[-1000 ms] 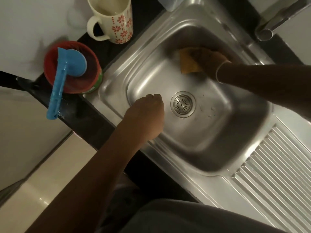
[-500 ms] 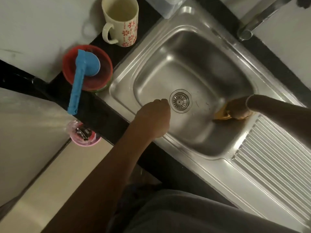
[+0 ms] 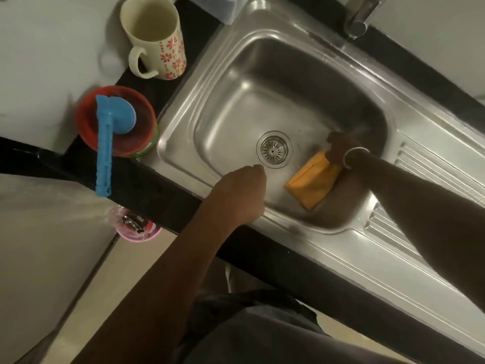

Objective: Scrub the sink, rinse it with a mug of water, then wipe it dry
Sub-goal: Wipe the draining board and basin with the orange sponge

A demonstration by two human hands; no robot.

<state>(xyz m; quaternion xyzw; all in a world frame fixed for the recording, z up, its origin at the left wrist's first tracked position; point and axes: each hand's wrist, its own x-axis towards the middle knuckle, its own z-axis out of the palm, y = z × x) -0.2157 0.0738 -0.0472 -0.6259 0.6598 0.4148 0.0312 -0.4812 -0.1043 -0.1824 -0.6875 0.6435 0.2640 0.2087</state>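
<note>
The steel sink (image 3: 178, 119) has a round drain (image 3: 273, 149) in its floor. My right hand (image 3: 341, 148) grips an orange scrub pad (image 3: 311, 183) and presses it on the basin floor at the near right, beside the drain. A thin bangle circles that wrist. My left hand (image 3: 236, 198) rests on the sink's front rim, its fingers curled over the edge into the basin. A cream mug (image 3: 154, 40) with red flowers stands upright on the counter to the left of the sink; its inside looks empty.
A red bowl (image 3: 89, 127) with a blue scoop (image 3: 105, 153) laid across it sits at the sink's left corner. The tap (image 3: 359, 17) is at the back right, the ribbed drainboard (image 3: 420, 179) to the right. A pink cup (image 3: 136, 227) stands on the floor below.
My right hand has swept the pad from the basin's back wall to its right side and then toward the near right corner. The left hand has stayed on the front rim.
</note>
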